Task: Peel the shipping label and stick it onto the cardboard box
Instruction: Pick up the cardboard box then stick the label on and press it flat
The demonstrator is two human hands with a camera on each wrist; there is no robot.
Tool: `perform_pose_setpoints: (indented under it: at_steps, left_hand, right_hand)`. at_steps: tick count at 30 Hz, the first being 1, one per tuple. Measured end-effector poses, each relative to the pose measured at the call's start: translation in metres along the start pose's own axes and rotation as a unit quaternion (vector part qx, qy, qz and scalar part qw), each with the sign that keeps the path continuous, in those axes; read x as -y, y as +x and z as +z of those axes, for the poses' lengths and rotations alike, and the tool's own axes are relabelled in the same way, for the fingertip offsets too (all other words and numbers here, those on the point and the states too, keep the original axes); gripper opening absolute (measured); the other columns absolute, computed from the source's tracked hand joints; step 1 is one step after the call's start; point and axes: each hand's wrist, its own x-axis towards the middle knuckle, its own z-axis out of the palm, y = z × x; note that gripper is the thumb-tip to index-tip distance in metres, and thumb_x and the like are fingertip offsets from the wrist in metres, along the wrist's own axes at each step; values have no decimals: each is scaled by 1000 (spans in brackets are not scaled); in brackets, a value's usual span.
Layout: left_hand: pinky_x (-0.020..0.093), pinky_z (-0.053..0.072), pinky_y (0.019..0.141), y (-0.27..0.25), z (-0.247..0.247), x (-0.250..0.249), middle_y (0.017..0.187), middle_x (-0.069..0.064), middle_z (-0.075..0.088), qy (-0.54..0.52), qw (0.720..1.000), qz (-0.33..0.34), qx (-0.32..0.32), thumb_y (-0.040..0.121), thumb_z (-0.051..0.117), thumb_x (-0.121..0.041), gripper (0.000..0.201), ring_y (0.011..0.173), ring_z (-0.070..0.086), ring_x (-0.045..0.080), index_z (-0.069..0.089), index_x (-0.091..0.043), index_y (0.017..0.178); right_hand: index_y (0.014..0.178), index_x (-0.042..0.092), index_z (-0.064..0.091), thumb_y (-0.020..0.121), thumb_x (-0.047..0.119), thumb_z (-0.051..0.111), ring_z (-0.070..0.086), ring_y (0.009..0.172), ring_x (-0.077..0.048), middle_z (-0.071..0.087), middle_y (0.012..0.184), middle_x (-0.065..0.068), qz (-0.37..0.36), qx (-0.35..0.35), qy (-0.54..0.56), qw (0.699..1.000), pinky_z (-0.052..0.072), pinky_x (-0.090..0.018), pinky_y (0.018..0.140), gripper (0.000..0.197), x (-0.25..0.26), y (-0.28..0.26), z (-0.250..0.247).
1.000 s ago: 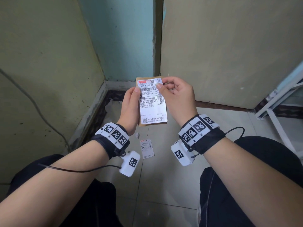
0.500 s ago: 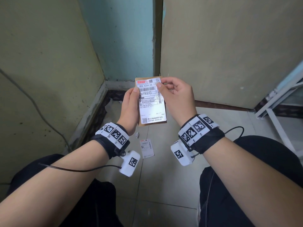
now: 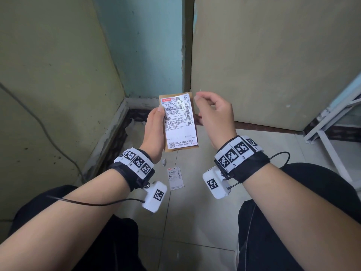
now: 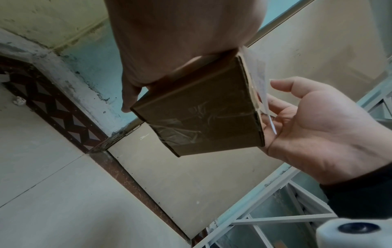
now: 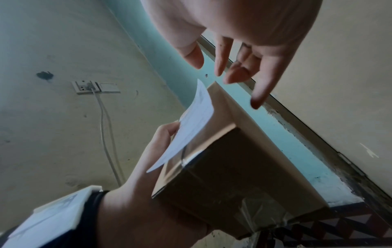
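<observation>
The shipping label (image 3: 179,122) lies on the face of the cardboard box (image 4: 203,107), its right edge lifting away. My left hand (image 3: 155,132) grips the box above the floor, thumb on the label's edge. My right hand (image 3: 214,114) hovers just beside, fingers loosely curled, holding nothing.

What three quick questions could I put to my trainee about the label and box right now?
1. True or false: the shipping label lies fully flat against the cardboard box.
2. Which grip holds the box? A: left grip. B: right grip. C: neither.
3. Fill in: a second printed slip lies on the ____.
Key: 1 false, its edge curls off the box in the right wrist view; 2 A; 3 floor.
</observation>
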Motion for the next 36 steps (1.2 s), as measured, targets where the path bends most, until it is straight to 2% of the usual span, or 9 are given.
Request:
perform_pose_setpoints:
  at_steps: [4, 7, 10, 12, 20, 23, 25, 30, 36]
  left_hand:
    - [65, 46, 96, -2, 3, 0, 130, 13, 64, 8, 1000, 6, 2, 82, 53, -75, 76, 117, 64, 37, 54, -19, 133]
    - [64, 46, 96, -5, 4, 0, 130, 15, 63, 9, 1000, 7, 4, 84, 53, -72, 74, 117, 64, 39, 53, -18, 134]
    - [66, 46, 94, -7, 6, 0, 129, 19, 62, 6, 1000, 6, 7, 83, 56, -71, 75, 116, 64, 42, 53, -16, 133]
    - [67, 46, 94, -10, 8, 0, 128, 21, 62, 7, 1000, 10, 10, 84, 57, -69, 74, 115, 63, 43, 53, -13, 132]
    - [70, 47, 90, -14, 13, -3, 124, 27, 62, 54, 998, 36, 11, 93, 56, -59, 67, 111, 63, 48, 52, -4, 131]
    - [66, 49, 91, -20, 16, -6, 122, 24, 64, 67, 996, 52, 4, 94, 55, -56, 63, 110, 65, 45, 53, -4, 130]
    - [64, 50, 91, -24, 18, -8, 121, 23, 65, 70, 996, 60, -1, 95, 55, -54, 60, 110, 66, 43, 52, -6, 130]
    - [54, 55, 92, -36, 25, -13, 122, 15, 67, 57, 995, 76, -24, 98, 52, -46, 50, 109, 68, 33, 49, -10, 132]
    - [41, 57, 92, -36, 27, -13, 118, 5, 67, 55, 994, 83, -40, 101, 47, -42, 45, 107, 69, 20, 48, -11, 134]
  right_hand:
    - [138, 22, 66, 86, 50, 79, 69, 112, -4, 69, 124, 10, 12, 55, -17, 998, 58, -31, 99, 61, 0, -1, 1]
    - [121, 27, 62, 92, 40, 82, 67, 89, 20, 67, 98, 28, 30, 107, -26, 993, 54, -6, 78, 38, 1, -5, -1]
    - [110, 22, 68, 89, 44, 82, 80, 94, -6, 81, 99, 12, 27, 132, -29, 990, 66, -42, 91, 34, 2, -10, 2]
    - [109, 19, 69, 89, 44, 82, 81, 95, -17, 82, 102, 5, 21, 142, -23, 989, 65, -52, 92, 34, 3, -12, 2]
    - [109, 24, 66, 72, 53, 91, 80, 95, -16, 81, 103, 5, 35, 125, -37, 991, 64, -51, 93, 54, -3, -13, 5]
    - [124, 30, 61, 69, 59, 91, 78, 99, -9, 79, 109, 12, 38, 112, -39, 992, 64, -45, 95, 69, -5, -14, 7]
    - [133, 31, 57, 72, 58, 89, 77, 102, -7, 78, 112, 14, 44, 107, -37, 993, 64, -43, 95, 73, -8, -14, 8]
    - [116, 51, 51, 86, 51, 84, 78, 94, -3, 78, 101, 22, 50, 100, -23, 994, 65, -39, 93, 44, -7, -16, 7]
    - [151, 34, 51, 94, 50, 76, 79, 97, -6, 80, 111, 13, 66, 83, 11, 994, 65, -37, 90, 64, -9, -14, 10]
